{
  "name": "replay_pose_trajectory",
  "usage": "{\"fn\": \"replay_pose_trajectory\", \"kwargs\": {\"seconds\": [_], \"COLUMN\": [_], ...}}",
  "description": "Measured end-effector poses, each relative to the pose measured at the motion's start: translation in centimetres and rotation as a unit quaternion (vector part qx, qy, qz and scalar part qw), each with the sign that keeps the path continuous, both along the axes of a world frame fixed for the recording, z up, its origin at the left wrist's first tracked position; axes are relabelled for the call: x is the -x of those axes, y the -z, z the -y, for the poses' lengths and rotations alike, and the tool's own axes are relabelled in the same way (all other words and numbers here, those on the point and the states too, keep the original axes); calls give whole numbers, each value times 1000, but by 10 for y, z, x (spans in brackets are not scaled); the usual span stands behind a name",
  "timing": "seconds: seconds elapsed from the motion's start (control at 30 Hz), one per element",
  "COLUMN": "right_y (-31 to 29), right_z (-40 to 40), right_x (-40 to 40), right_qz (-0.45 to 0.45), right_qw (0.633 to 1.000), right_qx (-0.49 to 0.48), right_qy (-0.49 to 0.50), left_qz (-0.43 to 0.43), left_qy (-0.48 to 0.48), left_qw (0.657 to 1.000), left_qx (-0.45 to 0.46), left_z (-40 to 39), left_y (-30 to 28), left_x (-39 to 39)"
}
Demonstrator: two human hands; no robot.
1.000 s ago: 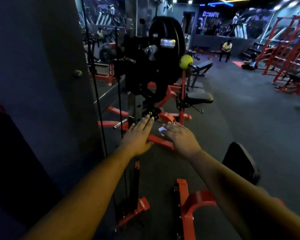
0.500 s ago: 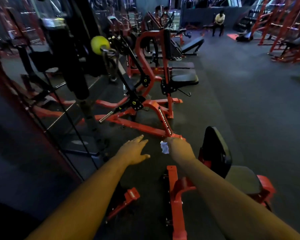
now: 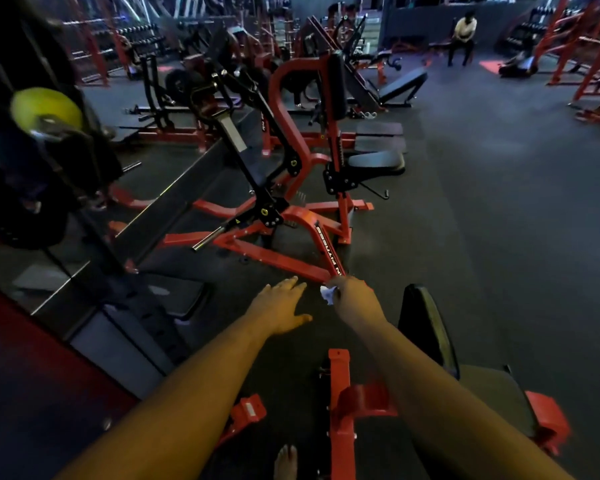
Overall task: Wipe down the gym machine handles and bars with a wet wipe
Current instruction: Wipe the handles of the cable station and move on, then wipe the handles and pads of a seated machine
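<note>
While reaching out over dark rubber flooring (image 3: pixel 482 237) in a dim gym: right hand (image 3: pixel 355 301) pinching a small crumpled white wet wipe (image 3: pixel 327 294), left hand (image 3: pixel 280 308) spread flat with fingers straight, holding nothing. Held in mid-air, just short of the red steel plate-loaded machine (image 3: pixel 291 216) ahead (wipe touching no bar or handle). Judged from this, somewhere between surfaces, with that machine's black lever arm (image 3: pixel 236 140) and chrome sleeve (image 3: pixel 207 240) seemingly yet to be wiped; what is already cleaned, impossible to tell. Wipe bunched, pale, faintly bluish under the lighting.
</note>
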State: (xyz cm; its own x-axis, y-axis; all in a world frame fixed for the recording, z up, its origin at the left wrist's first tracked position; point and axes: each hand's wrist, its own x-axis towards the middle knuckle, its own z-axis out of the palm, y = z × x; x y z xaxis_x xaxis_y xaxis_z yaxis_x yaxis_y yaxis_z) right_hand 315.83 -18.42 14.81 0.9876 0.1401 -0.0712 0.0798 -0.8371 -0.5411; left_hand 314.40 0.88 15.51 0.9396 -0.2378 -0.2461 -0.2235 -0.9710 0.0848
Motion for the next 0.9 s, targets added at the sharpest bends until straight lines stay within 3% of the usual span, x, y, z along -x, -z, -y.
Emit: {"fn": "replay_pose_trajectory", "kwargs": {"seconds": [0.23,0.4,0.6,0.9], "right_y": [-1,20,-12,-29], "right_z": [-23,-48,-100,-179], "right_x": [-173,-317,-511,-698], "right_qz": [-74,15,79,97], "right_qw": [997,999,993,991], "right_qx": [-3,-19,4,1], "right_qy": [-36,-47,-86,-94], "left_qz": [-8,13,45,76], "left_qy": [-55,-67,-92,-112], "left_qw": [998,998,994,991], "left_qx": [20,13,23,22], "left_z": [-10,-45,-112,-193], "left_y": [32,49,21,-31], "left_x": [-148,-315,-508,-656]}}
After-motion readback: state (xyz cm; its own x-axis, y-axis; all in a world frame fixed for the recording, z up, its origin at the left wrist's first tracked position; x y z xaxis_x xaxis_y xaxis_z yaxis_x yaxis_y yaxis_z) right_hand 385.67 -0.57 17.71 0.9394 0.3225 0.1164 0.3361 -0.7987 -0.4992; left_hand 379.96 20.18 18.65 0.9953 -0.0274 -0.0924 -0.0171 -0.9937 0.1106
